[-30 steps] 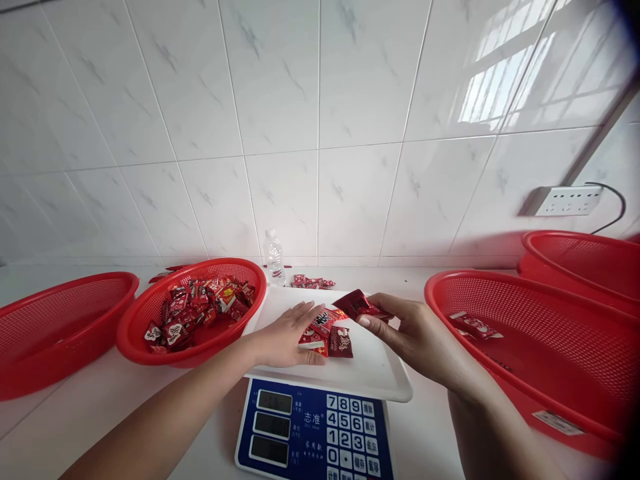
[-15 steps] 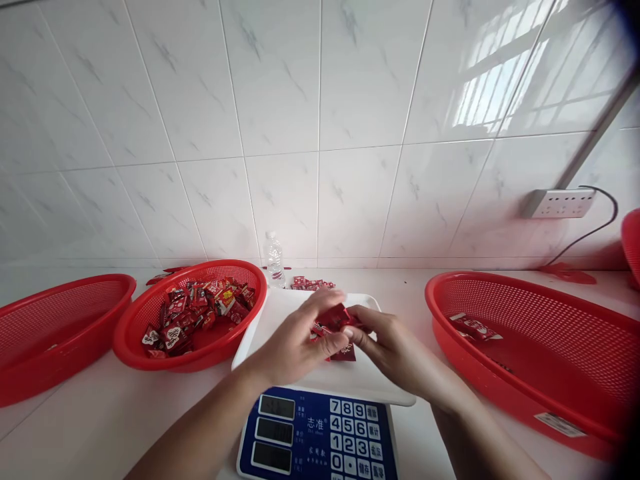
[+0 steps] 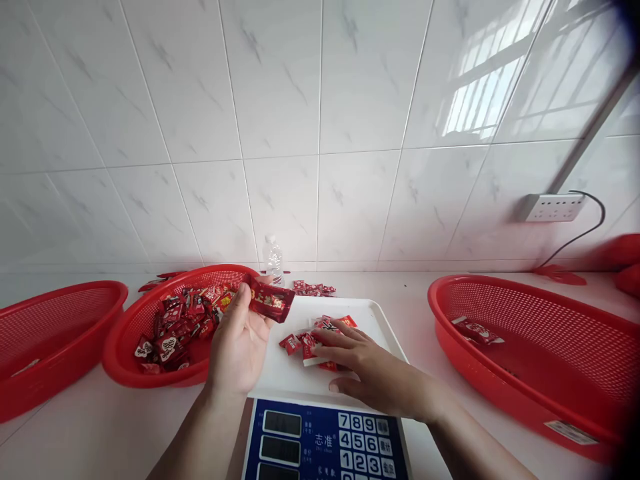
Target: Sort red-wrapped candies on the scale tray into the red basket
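My left hand (image 3: 243, 340) grips a red packet (image 3: 271, 300) between thumb and fingers, above the left part of the scale's white tray (image 3: 273, 387). My right hand (image 3: 370, 360) has its fingers stretched over a small pile of red and white wrapped packets (image 3: 307, 345) lying on that tray; its fingertips touch or hover just over the pile. Below the tray is the scale's blue panel (image 3: 325, 460) with number keys and displays. Left of it, a red oval basket (image 3: 120, 370) holds many red packets (image 3: 175, 327), partly hidden by my left hand.
On the right stands another red basket (image 3: 500, 393) with a few packets in it. A further red basket (image 3: 55, 373) is at far left. Behind the tray are a clear plastic bottle (image 3: 273, 257) and red packets (image 3: 314, 289). A power strip (image 3: 554, 207) hangs on the tiled wall.
My hands have parted. The left one has moved left and up with the red packet, while the right one has opened over the pile on the tray.
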The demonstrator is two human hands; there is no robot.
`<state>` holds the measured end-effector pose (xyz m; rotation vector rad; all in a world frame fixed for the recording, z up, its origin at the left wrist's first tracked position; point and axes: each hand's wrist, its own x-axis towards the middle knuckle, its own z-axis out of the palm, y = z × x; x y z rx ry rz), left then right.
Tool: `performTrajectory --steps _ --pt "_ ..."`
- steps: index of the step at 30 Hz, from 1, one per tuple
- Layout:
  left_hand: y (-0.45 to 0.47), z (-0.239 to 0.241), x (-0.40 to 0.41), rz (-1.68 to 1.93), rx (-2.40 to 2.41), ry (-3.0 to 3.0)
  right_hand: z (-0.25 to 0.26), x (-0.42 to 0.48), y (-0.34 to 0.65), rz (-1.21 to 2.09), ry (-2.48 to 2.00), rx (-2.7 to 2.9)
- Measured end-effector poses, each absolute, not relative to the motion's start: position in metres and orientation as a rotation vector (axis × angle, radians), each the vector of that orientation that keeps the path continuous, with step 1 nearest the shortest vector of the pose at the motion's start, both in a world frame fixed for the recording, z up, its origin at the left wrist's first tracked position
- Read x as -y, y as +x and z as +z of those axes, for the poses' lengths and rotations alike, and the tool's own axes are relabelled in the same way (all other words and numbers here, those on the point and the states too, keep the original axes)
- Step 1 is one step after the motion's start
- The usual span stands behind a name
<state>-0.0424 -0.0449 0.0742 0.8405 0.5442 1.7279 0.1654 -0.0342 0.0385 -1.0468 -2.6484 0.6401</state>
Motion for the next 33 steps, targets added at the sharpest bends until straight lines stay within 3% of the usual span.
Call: performTrajectory --steps 8,13,17,21,33 --pt "-0.042 0.071 0.043 1.693 -0.585 0.873 0.047 0.035 0.174 0.668 -0.951 2.603" --pt "-0.046 0.064 0.044 1.599 -0.816 1.342 0.041 0.033 0.175 0.642 -1.040 2.526" --pt "-0.042 0.053 0.040 1.239 -1.245 2.094 0.037 0.029 0.176 0.604 -1.096 2.552" --pt "-0.037 0.041 0.032 0.877 -1.457 2.454 0.038 0.026 0.178 0.565 -1.192 2.590" --pt "-0.042 0.034 0.025 0.864 -1.487 2.349 0.035 0.016 0.191 0.489 -1.392 2.500"
